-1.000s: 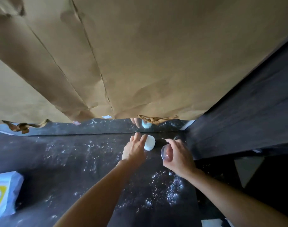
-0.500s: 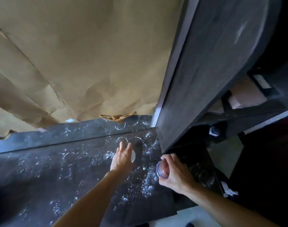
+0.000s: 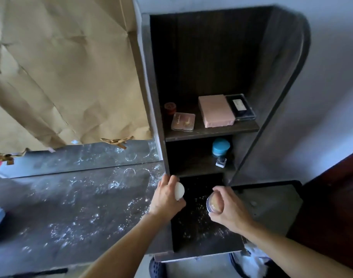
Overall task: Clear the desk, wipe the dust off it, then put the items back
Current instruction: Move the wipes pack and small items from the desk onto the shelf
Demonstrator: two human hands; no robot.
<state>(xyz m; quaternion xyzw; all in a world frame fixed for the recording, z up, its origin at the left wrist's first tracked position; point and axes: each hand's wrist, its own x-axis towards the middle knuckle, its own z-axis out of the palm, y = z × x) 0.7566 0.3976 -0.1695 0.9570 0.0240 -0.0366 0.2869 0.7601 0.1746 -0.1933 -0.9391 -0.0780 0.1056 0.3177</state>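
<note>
Both hands loaded above dusty surface (image 3: 75, 207); no legible labels.
Left hand (image 3: 165, 197) clamped on white oval object (image 3: 179, 190), right hand (image 3: 227, 209) on small jar (image 3: 212, 203); shelf unit (image 3: 209, 129) newly in view.

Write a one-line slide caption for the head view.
Left hand holds white jar, right hand a clear jar, before dark shelf.

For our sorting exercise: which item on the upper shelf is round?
The small dark red jar at the shelf's left end; the pink block and the two cases are rectangular.
</note>
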